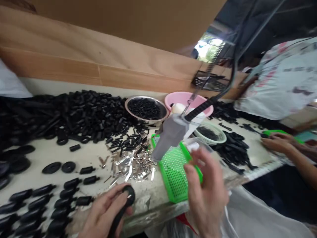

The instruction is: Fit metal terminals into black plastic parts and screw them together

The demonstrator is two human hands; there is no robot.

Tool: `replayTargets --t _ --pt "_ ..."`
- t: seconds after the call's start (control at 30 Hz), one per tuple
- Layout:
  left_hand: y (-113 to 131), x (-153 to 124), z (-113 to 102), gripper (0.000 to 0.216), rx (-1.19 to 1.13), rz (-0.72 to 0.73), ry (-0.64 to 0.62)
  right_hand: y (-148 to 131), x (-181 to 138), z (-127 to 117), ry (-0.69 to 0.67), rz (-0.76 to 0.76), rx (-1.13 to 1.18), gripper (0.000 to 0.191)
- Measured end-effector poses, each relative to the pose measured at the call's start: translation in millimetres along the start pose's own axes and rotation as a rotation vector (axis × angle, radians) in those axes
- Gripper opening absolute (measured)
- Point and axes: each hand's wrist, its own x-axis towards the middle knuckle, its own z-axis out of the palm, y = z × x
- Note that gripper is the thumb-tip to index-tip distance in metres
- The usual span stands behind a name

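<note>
L hand point(105, 213) at bottom of view, closed round a black round-headed rubber part point(127, 195), w/ its black stem running down out of frame; a small silver metal bit point(129, 196) shows at the head, fingers wrapped behind it. Part is held low, just over the front edge of the white workbench point(49, 155). R hand point(205, 188) raised above a green perforated tray point(174, 175), blurred, fingers part curled; can't tell if it's pinching anything small. Step in hand looks like work on that one part in the L hand, judging by the grip; R hand is nearest the tray and a clear plastic tub point(195, 145).

Around: loose silver metal clips point(131, 168) heaped by the tray, rows of black rubber parts point(37, 205) at left, big heap of black rubber sleeves point(86, 115) behind, steel bowl point(146, 109) of black pieces, pink basin point(185, 102), pale mesh basket point(210, 134). Grey cylindrical tool point(170, 135) hangs on a black cable point(198, 109) over the tray, not touched by either hand. Co-worker's hand point(277, 142) at far right, on a green item point(274, 132), apart from the person's own; white printed sleeve point(279, 79) above it
</note>
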Motion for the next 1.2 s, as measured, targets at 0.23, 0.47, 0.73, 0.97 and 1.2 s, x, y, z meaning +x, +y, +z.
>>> replayTargets --t 0.23,0.47,0.73,0.97,1.2 --pt "11.1 15.7 36.1 0.054 -0.002 -0.042 -0.267 -3.6 60.4 50.9 -0.476 0.293 0.498 0.027" --pt "9.2 32.4 46.9 0.044 0.085 -0.107 -0.359 34.0 55.8 -15.9 -0.376 0.453 0.393 0.045" --pt "7.2 34.6 67.6 0.044 0.157 -0.122 -0.369 57.3 19.2 -48.6 -0.197 0.430 0.251 0.026" --pt "8.8 29.8 71.3 0.042 0.183 -0.132 -0.330 56.7 5.3 -41.8 -0.087 0.427 0.376 0.025" --pt "10.0 29.0 72.9 0.039 0.187 -0.096 -0.359 58.9 1.5 -38.7 -0.060 0.412 0.446 0.024"
